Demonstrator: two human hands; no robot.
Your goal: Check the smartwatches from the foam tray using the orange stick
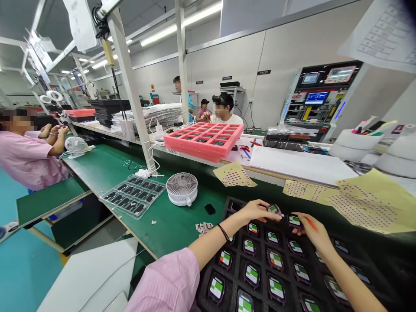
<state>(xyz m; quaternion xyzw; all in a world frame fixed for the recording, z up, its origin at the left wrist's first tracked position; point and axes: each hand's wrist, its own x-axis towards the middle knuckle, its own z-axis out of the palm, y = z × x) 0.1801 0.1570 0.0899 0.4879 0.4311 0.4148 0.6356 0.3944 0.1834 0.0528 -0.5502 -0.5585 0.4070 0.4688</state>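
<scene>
Over the far part of a black foam tray (261,260), my left hand (256,211) is closed on a small square watch-like device (274,209) with a lit screen. Close by on the right, my right hand (308,227) grips another such device (294,219), and an orange, pen-like item (311,223) shows at its fingers. The two devices are near each other above the tray. Rows of similar devices, such as one near the front (216,287), lie in the tray's pockets, many with green and white screens.
On the green bench (175,225) are a white fan (182,189), a clear tray of dark parts (134,195), a black piece (209,209) and small white pieces (204,228). Pink foam trays (203,141) and yellow sticker sheets (367,201) lie beyond. A person in pink (29,151) sits at left.
</scene>
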